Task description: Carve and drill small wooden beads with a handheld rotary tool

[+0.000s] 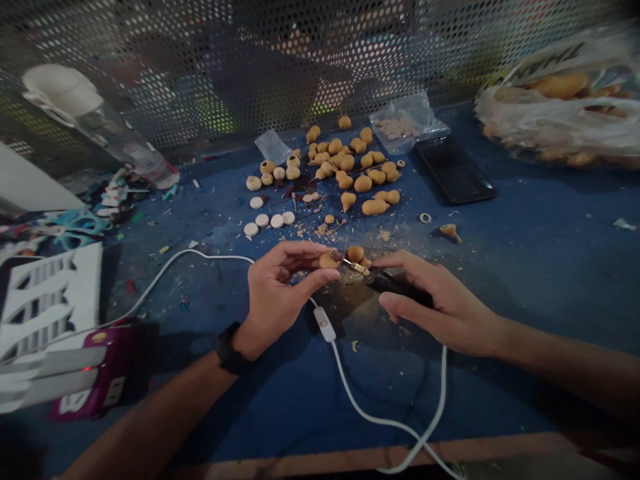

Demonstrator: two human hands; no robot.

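Between the fingertips and thumb of my left hand (280,287) is a small tan gourd piece (327,261). My right hand (443,300) is wrapped round a black rotary tool (395,287), whose dark rounded bit (337,256) is at the gourd piece; whether they touch I cannot tell. Just beyond the tool's metal neck lies a hollow, cut gourd (356,253) with its opening showing. A white cord (350,390) with an inline switch (325,325) runs below my hands.
Several small gourds (345,162) are grouped behind my hands, with white discs (277,221) left of them. A black phone (455,170), a cut gourd neck (451,231) and a bulging plastic bag (565,120) are right. A clear bottle (120,140) and purple device (100,373) are left.
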